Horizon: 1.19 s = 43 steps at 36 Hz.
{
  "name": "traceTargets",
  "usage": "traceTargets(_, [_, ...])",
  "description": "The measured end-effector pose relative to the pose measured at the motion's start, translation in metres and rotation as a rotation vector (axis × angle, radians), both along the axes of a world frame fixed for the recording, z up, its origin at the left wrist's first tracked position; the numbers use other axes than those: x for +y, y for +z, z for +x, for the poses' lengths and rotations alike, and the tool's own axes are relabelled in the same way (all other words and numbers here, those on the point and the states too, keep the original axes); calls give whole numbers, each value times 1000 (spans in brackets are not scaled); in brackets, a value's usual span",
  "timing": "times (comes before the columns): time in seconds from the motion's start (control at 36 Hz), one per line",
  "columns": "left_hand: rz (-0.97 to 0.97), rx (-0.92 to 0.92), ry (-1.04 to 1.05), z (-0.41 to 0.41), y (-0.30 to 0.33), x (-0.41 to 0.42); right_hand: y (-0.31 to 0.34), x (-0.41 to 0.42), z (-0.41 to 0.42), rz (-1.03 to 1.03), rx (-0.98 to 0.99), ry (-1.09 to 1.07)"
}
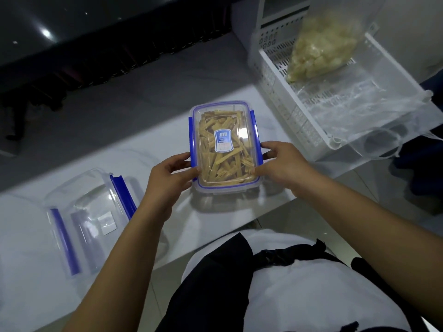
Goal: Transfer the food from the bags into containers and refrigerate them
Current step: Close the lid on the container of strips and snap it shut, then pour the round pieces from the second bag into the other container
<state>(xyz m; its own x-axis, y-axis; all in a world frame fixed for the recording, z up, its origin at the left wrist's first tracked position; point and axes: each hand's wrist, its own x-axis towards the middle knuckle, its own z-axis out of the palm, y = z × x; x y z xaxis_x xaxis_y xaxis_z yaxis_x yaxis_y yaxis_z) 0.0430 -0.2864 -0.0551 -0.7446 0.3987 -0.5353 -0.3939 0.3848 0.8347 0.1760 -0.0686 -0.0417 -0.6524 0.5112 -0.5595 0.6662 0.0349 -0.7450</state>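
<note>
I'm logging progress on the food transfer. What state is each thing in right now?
Filled container: lid on, full of tan strips, on the counter.
Left hand: grips its left side.
Right hand: grips its right side.
Empty container: open, nothing inside.
Bag of pale chunks: still full, in the white basket.
Empty bag: draped over the basket's edge.

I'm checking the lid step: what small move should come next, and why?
Probably press both side clips down to lock the lid. The filled container has its lid on, and the left hand and right hand hold its near corners beside the blue clips.
</note>
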Motion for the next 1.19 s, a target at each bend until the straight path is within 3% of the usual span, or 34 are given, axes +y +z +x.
traceTargets(0.14, [53,-103,-6,-11,3,4,5,6,0,-3,92,-68])
traceTargets(0.28, [89,-114,-11,-12,4,15,6,5,-11,-209,195,-132])
traceTargets(0.5, [159,-117,141,16,-3,47,13,25,-29,-106,265,-154])
traceTargets(0.67, [119,-65,84,14,-6,46,31,32,-16,-60,194,-47])
traceTargets(0.78, [-30,263,15,-4,13,56,67,67,-6,75,319,-59])
traceTargets(0.97, [37,783,-328,-52,103,154,131,202,0,298,514,-365])
traceTargets(1.08, [58,1093,-420,-67,149,245,142,271,-19,291,455,-415])
traceTargets(1.19, [-86,1184,-522,-78,171,331,146,308,-52,201,481,-323])
